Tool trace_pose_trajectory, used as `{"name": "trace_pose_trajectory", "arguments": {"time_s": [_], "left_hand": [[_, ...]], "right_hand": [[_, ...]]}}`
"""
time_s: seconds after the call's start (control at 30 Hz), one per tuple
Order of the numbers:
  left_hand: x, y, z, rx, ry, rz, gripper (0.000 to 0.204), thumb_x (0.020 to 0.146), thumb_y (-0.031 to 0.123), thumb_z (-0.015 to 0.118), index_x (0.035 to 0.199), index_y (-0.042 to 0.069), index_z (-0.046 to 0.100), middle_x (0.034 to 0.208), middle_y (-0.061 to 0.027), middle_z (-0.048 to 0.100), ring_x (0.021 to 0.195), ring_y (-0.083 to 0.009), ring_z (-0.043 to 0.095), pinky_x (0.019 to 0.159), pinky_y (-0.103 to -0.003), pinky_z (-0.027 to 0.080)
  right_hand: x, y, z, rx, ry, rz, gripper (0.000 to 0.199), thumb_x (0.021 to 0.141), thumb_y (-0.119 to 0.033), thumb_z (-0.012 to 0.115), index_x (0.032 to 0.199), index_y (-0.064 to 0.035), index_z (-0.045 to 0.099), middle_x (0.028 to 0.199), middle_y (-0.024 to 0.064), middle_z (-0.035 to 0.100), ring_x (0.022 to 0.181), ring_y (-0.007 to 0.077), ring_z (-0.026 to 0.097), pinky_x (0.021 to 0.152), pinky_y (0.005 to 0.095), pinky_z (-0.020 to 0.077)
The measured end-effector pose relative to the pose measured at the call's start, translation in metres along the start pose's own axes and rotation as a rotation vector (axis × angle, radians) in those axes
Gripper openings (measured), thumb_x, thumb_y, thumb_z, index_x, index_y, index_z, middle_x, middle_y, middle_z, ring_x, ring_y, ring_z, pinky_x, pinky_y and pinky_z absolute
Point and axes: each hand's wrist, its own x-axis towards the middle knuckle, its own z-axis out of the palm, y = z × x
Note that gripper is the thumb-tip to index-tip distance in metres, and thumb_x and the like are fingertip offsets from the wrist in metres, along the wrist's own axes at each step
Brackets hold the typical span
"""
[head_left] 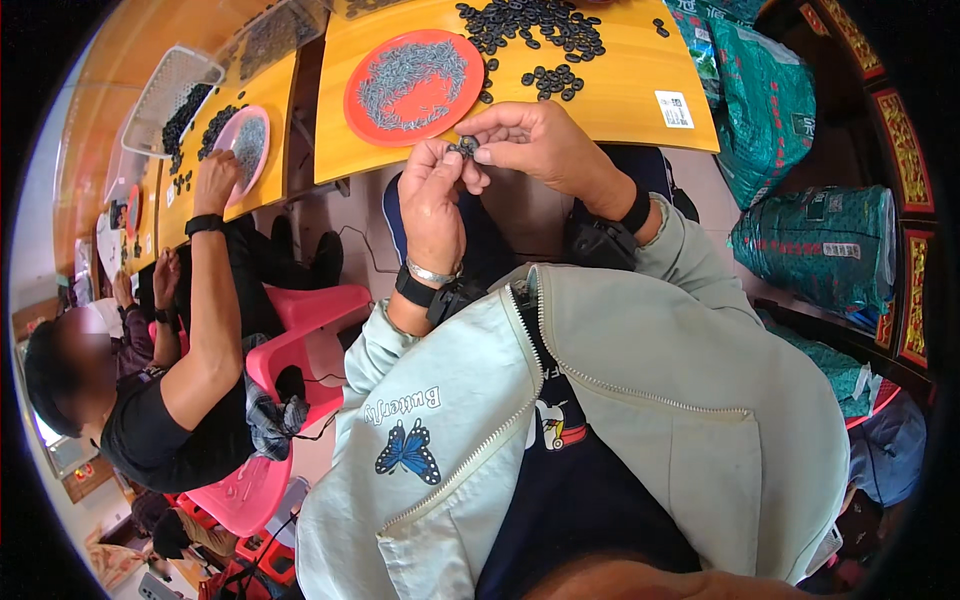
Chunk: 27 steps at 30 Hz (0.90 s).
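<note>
L hand [432,192] & R hand [538,148] both pinch same black part [464,148] nr tabletop [625,90] edge; poss. drop to floor [537,212] if grip slips.

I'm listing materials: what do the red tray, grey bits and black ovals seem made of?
Red tray: probably plastic, smooth and evenly coloured.
Grey bits: perhaps metal, silvery-looking, but too small to be sure.
Black ovals: plastic or rubber, dark with slight highlights; can't tell which.

Tabletop [640,75] smooth wd-look, plate [353,95] smooth plast., slim bits [385,80] shiny metal-look, oval pcs [520,22] matt.
</note>
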Motion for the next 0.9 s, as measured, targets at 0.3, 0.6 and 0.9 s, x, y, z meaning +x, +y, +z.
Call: {"name": "trace_pose_trajectory", "arguments": {"time_s": [0.3, 0.6, 0.9], "left_hand": [[0.001, 0.001, -0.006, -0.055, 0.018, 0.019, 0.008, 0.091, 0.009, 0.045, 0.086, 0.002, 0.048, 0.069, -0.0069, 0.053, 0.063, -0.0153, 0.052, 0.063, -0.026, 0.043], [-0.002, 0.0, -0.009, 0.042, 0.047, 0.052, 0.008, 0.09, 0.008, 0.047, 0.086, 0.001, 0.049, 0.069, -0.0054, 0.052, 0.063, -0.0135, 0.05, 0.062, -0.026, 0.042], [-0.006, 0.001, -0.004, 0.295, 0.06, 0.099, 0.01, 0.089, 0.01, 0.05, 0.084, 0.001, 0.05, 0.068, -0.0022, 0.053, 0.061, -0.0088, 0.049, 0.058, -0.022, 0.041]], "right_hand": [[-0.004, -0.001, 0.001, -0.153, 0.045, -0.045, 0.026, 0.081, -0.004, 0.063, 0.108, -0.0012, 0.063, 0.085, -0.0011, 0.06, 0.076, 0.0042, 0.055, 0.07, 0.0186, 0.045], [-0.003, -0.003, -0.006, 0.048, 0.06, 0.047, 0.026, 0.082, -0.004, 0.059, 0.107, 0.0022, 0.062, 0.09, 0.0018, 0.061, 0.081, 0.0065, 0.055, 0.074, 0.0211, 0.0448], [0.001, 0.028, -0.018, 0.811, -0.161, 0.308, 0.03, 0.088, -0.006, 0.05, 0.118, -0.0003, 0.054, 0.093, 0.0048, 0.055, 0.081, 0.0108, 0.052, 0.073, 0.0251, 0.0441]]}}
